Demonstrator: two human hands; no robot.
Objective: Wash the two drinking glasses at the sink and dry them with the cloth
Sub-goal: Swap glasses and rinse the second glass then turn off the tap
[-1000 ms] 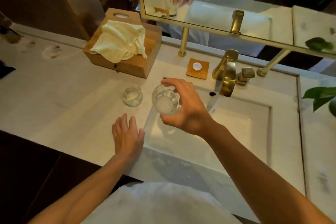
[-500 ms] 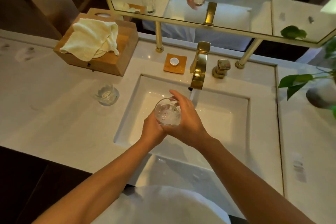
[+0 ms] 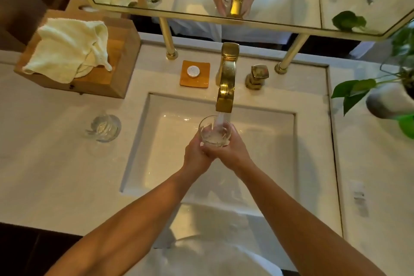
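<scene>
Gripped one drinking glass (image 3: 214,135) in the left hand (image 3: 196,154) and the right hand (image 3: 233,152) together, fingers curled round its wall. Carried it, within the last second, from above the left rim of the sink basin (image 3: 268,145) to just under the spout of the brass faucet (image 3: 226,83). Brought the left hand off the counter (image 3: 56,175) near its front edge to join the grasp. Caught the running stream (image 3: 220,119) in the glass's open mouth. By all appearance began the first rinse, with the other wash and both dryings still owed. Left the second drinking glass (image 3: 103,127) upright on the counter beside the basin's left rim, untouched. Left the cloth (image 3: 67,49) draped over the wooden box (image 3: 107,84) at the counter's back left corner.
</scene>
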